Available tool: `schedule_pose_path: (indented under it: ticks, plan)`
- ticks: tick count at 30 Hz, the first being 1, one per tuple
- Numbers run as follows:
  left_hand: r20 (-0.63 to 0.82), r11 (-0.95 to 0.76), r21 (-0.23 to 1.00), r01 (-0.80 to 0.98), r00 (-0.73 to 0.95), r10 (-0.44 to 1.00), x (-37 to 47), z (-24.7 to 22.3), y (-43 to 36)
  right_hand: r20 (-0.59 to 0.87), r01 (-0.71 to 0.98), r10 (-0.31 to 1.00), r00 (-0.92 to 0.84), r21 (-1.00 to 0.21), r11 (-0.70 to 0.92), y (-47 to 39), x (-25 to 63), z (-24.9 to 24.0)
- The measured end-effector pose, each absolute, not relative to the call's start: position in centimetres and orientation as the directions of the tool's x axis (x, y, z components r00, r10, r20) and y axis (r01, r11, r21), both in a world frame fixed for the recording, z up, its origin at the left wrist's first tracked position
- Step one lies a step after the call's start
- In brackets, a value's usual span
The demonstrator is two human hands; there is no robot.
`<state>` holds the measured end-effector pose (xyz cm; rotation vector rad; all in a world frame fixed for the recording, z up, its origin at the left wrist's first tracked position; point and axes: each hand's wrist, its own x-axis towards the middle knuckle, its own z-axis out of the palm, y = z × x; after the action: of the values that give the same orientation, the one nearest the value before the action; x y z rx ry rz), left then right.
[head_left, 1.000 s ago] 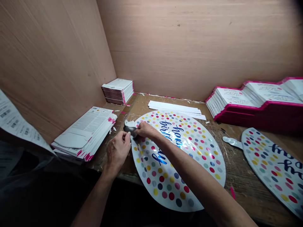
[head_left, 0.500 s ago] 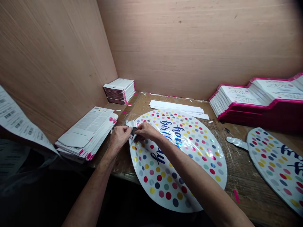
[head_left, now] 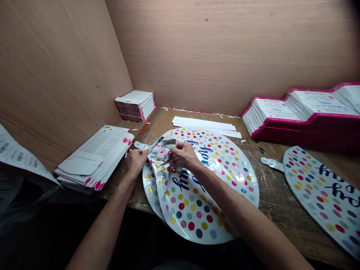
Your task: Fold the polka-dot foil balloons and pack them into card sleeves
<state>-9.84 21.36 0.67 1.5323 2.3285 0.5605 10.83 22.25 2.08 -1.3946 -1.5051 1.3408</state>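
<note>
Flat foil balloons with coloured dots and blue lettering lie stacked in front of me; the top foil balloon [head_left: 191,210] has its neck end lifted and folded back. My right hand [head_left: 184,155] is closed on that lifted end, with a dark grey tab [head_left: 169,142] sticking out past the fingers. At the left edge of the stack, my left hand [head_left: 136,163] pinches the neck of a balloon underneath, whose silver tail [head_left: 140,144] pokes out beyond the fingertips.
More dotted balloons [head_left: 312,187] lie at the right. White paper strips [head_left: 205,123] sit behind the stack. Printed cards form a pile [head_left: 95,150] at left and another [head_left: 135,105] in the corner. Pink display boxes [head_left: 303,131] stand at back right. Wooden panels [head_left: 219,56] enclose the table.
My right hand has moved right and up, peeling the top balloon's neck end back from the stack. My left hand stays near the left edge. The view has shifted slightly.
</note>
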Motion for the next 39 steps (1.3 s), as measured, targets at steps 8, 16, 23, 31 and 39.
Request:
schedule_pose_path:
  ticks: [8, 16, 23, 31, 39]
  plan:
    - [0.142, -0.178, 0.303, 0.936, 0.14, 0.98, -2.8, 6.4, 13.9, -0.404, -0.045, 0.913, 0.059, -0.915, -0.402, 18.2, 21.1, 2.4]
    - [-0.292, -0.326, 0.694, 0.642, 0.665, 0.688, -3.0, 5.1, 1.4, -0.368, 0.268, 0.92, 0.136, -0.88, -0.392, 18.4, 28.5, 1.2]
    - [0.126, -0.383, 0.607, 0.696, 0.392, 0.911, 2.7, 4.4, 4.8, 0.197, 0.832, 0.955, 0.22, -0.549, -0.078, 15.8, 31.4, 2.3]
    - [-0.052, 0.028, 0.493, 0.87, -0.002, 0.999, 3.3, 2.2, 3.2, 0.281, 0.874, 0.882, -0.377, -0.208, 0.44, 16.4, 27.8, -0.2]
    - [-0.597, 0.471, 0.789, 0.394, 0.313, 0.739, 4.9, 4.8, 3.8, 0.209, 0.81, 0.907, -0.366, -0.408, 0.421, 15.3, 28.9, 0.1]
